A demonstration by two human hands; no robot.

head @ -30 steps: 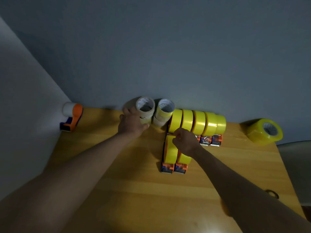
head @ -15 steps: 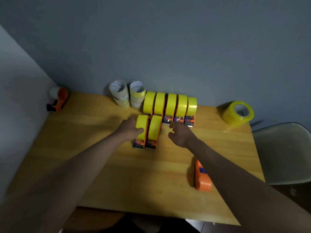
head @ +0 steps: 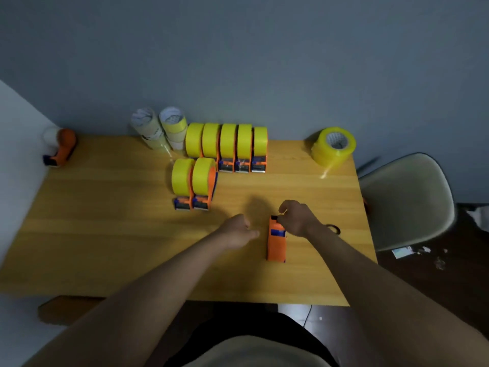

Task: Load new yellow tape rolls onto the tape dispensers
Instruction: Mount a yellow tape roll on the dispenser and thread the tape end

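Your left hand [head: 239, 231] sits just left of centre in the frame, fingers loose and holding nothing, thumb pointing at the empty orange dispenser [head: 276, 241]. Looks like it's waiting to steady that thing.

Going left to right: far left edge of the table [head: 105, 247], up against the wall, there's a lone dispenser with a whitish roll [head: 59, 147], well apart from everything else, so probably not part of this batch. Upper middle, two stacks of pale used-up rolls [head: 158, 131] are pushed to the back wall, out of the way. Right beside them is a back row of five loaded dispensers [head: 227, 147] packed side by side, and in front of that a pair of loaded dispensers [head: 194, 182], cutter ends facing you. Stacking the finished ones tight like that keeps your working area free, I'd guess.

Centre right, the empty dispenser lies flat near the front edge, and your right hand [head: 297, 219] is curled over its far end, fingertips pinching the top, presumably to lift it or open it for loading.

Upper right, the spare yellow tape roll [head: 333, 147] stands near the table's back corner. That's likely your next roll, and it's a fair reach away. A pale chair [head: 407, 200] sits off the right edge.
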